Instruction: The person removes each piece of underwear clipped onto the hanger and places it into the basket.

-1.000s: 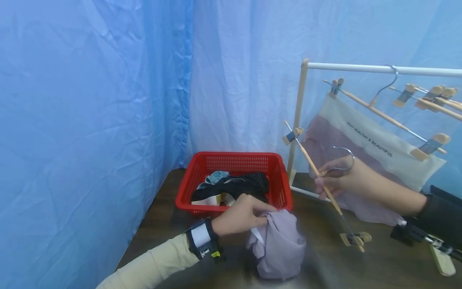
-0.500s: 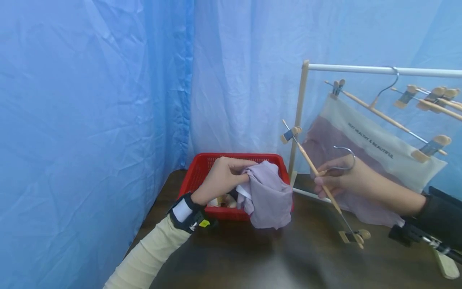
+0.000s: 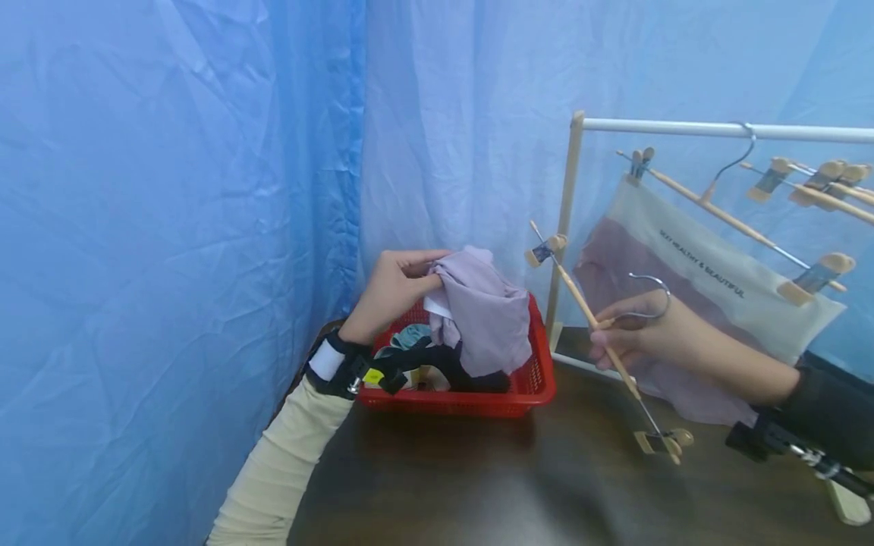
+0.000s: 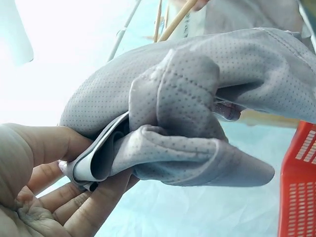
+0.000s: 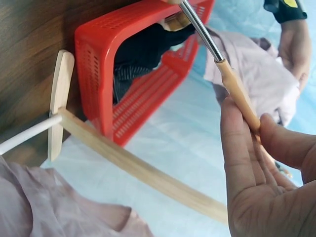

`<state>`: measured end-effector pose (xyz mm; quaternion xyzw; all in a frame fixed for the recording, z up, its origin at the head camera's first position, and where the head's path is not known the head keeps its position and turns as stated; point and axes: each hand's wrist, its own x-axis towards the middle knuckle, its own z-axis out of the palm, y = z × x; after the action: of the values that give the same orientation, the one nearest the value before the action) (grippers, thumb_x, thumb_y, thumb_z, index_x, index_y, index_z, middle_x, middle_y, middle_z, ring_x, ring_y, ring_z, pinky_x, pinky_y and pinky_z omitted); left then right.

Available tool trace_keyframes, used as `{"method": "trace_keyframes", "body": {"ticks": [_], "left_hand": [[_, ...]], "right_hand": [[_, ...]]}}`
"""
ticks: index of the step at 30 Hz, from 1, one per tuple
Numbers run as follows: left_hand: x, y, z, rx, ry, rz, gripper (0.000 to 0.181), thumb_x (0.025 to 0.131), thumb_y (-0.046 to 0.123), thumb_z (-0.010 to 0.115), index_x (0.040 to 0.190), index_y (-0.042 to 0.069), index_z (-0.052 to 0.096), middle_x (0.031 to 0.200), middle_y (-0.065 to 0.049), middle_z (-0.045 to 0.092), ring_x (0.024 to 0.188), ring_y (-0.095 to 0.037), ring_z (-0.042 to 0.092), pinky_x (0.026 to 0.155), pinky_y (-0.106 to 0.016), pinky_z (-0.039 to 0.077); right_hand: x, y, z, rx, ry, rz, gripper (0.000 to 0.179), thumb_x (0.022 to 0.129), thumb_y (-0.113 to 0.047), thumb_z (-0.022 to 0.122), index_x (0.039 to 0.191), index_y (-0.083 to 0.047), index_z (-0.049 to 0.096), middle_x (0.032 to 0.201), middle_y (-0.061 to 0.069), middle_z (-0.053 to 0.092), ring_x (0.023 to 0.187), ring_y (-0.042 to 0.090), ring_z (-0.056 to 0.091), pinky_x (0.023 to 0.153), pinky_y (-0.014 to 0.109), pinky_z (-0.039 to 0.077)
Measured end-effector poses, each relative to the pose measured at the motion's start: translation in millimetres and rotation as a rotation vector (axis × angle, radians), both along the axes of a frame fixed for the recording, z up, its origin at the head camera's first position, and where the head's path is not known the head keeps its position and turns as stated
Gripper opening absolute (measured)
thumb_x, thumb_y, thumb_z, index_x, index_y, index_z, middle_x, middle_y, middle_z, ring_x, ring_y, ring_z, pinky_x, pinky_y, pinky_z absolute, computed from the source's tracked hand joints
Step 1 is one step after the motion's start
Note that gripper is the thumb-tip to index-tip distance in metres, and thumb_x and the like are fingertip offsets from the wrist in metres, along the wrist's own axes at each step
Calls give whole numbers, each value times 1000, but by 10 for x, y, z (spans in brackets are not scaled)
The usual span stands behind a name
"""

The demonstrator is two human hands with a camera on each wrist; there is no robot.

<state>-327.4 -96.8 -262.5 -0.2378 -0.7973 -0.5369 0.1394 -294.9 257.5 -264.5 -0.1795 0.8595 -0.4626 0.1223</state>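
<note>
My left hand (image 3: 391,292) pinches a crumpled light-purple garment (image 3: 488,322) between thumb and fingers, above the red basket. In the left wrist view the garment (image 4: 192,98) shows tiny perforations and a folded edge at the fingertips; its exact kind is hard to tell. My right hand (image 3: 638,334) grips the wooden middle of a clip hanger (image 3: 577,296), which is tilted, with a metal hook and a clip at either end. Nothing hangs from its clips. In the right wrist view, thumb and fingers hold the hanger's wooden rod (image 5: 238,91).
Dark and teal clothes (image 3: 413,335) lie in the red basket (image 3: 444,406). At right stands a rack with a white rail (image 3: 662,129). From it hang a clipped white-and-mauve garment (image 3: 710,265) and several other clip hangers (image 3: 819,182). Blue curtains (image 3: 423,152) enclose the table.
My left hand has lifted the light-purple garment from in front of the basket, up and back, to above the basket. The right hand and its hanger have barely moved.
</note>
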Motion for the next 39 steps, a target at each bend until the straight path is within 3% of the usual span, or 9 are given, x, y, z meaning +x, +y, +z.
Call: {"method": "trace_keyframes", "body": {"ticks": [4,8,11,19,23,26,33,36,39], "left_hand": [[-84,-44,66,48,-8,28,33,93,1,67,126,1,70,127,-18,71,117,-32,70,96,-44,58],[-163,-76,104,72,-30,62,34,93,0,67,127,1,70,126,-19,71,112,-32,72,91,-41,61],[-218,-91,116,69,-38,94,35,93,1,67,128,3,69,127,-18,71,110,-33,72,88,-39,62],[-443,-146,80,14,-40,168,34,93,3,67,127,5,70,130,-16,70,117,-32,70,97,-43,58],[-579,-195,21,-45,-50,229,33,93,4,68,126,5,71,131,-16,70,119,-32,69,89,-33,58],[-674,-232,-38,-98,-68,274,33,92,4,69,125,5,71,128,-17,71,108,-33,70,75,-28,54],[-914,-296,-265,-258,-103,344,32,90,5,70,122,5,74,125,-16,72,108,-29,70,84,-34,58],[-1005,-299,-371,-354,-110,364,33,88,3,70,120,5,74,115,-18,75,83,-22,67,68,-27,52],[-1077,-297,-478,-441,-141,374,32,87,2,69,119,5,75,108,-18,75,60,-13,53,54,-21,40]], "right_hand": [[14,10,-3,-7,-9,-2,40,92,-11,75,123,12,63,96,18,78,84,24,78,73,37,64],[21,18,-9,-14,-16,-2,40,93,-10,74,124,13,63,96,18,78,84,24,78,74,37,64],[21,25,-15,-15,-14,1,40,92,-11,74,123,12,64,96,18,78,84,24,78,74,37,64],[33,52,-27,6,-2,6,38,92,-14,75,121,9,66,97,16,78,85,24,78,74,35,64],[41,60,-33,-3,1,17,37,92,-12,75,120,10,66,96,16,78,84,24,78,74,35,64],[49,65,-31,-11,1,25,36,92,-10,75,119,11,66,96,17,78,84,23,78,73,36,64],[39,62,-41,-5,-13,18,36,92,-12,75,120,9,67,96,16,78,84,24,78,74,35,64],[40,57,-43,-4,-19,14,36,92,-12,74,120,9,67,95,16,78,84,25,78,75,36,64],[47,55,-49,-14,-21,17,35,92,-11,75,119,10,67,94,16,78,83,26,78,75,37,64]]}}
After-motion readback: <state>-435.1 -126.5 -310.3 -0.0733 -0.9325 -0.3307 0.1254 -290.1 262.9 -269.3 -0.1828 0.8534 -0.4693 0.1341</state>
